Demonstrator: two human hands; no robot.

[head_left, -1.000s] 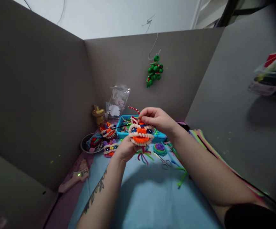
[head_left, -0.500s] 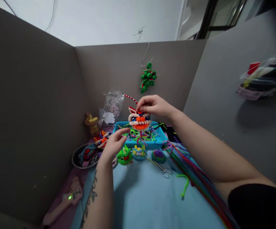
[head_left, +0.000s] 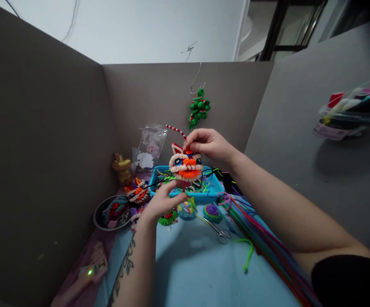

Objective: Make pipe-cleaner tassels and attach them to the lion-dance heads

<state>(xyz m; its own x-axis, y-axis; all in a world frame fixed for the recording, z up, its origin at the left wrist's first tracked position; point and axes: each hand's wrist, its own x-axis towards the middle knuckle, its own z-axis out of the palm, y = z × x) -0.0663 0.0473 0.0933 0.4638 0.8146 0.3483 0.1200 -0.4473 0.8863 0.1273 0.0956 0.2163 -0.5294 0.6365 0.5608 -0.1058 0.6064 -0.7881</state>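
Observation:
A pipe-cleaner lion head, cream and orange with blue eyes and a red-lined ear, hangs upright over the table. My right hand pinches it at the top, and a red-and-white striped strand sticks out to the left from there. Just below the head is my left hand, its thumb and fingers apart near a pink strand. Whether those fingertips touch the strand I cannot tell. Partly behind my left hand sits a green pipe-cleaner head.
A blue tray of pipe-cleaner scraps stands behind. Scissors, a purple-green piece and long pipe cleaners lie at right. On the left are a round bowl, another lion head and a glue gun. Grey partitions enclose the table.
My left hand has moved right and down, so its fingers are now beneath the lion head. The head has turned slightly in my right hand's pinch. The view has tilted a little.

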